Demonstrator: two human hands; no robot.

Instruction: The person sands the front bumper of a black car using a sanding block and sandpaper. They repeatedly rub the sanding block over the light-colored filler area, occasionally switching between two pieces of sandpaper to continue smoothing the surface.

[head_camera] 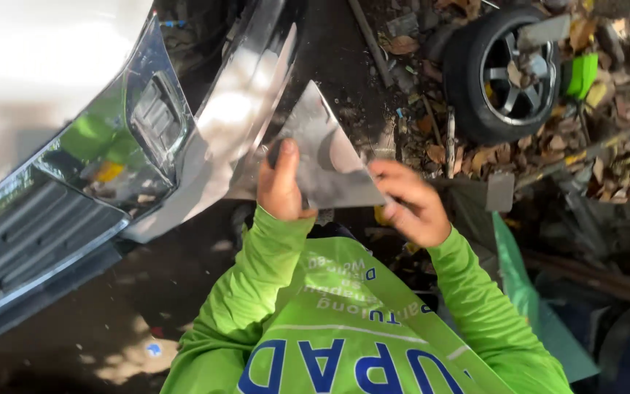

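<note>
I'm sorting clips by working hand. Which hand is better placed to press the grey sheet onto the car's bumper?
Probably the left hand: it grips the grey sheet on the edge beside the bumper. The right hand holds the far corner.

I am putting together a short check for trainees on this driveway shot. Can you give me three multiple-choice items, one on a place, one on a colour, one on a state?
1. Where does the loose wheel lie?
A. Upper right, among dry leaves
B. Under the car bumper
C. In the person's lap

2. What colour are the person's sleeves?
A. Dark red
B. Bright lime green
C. White

3. How is the grey triangular sheet held?
A. Lying flat on the ground, untouched
B. Rolled into a tube
C. Gripped by both hands, point upward

Answers:
1 A, the wheel rests on leaf-strewn ground at the upper right, apart from the car bumper.
2 B, both arms are in lime green.
3 C, the left hand and the right hand each grip a lower edge, and the tip points up.
</note>
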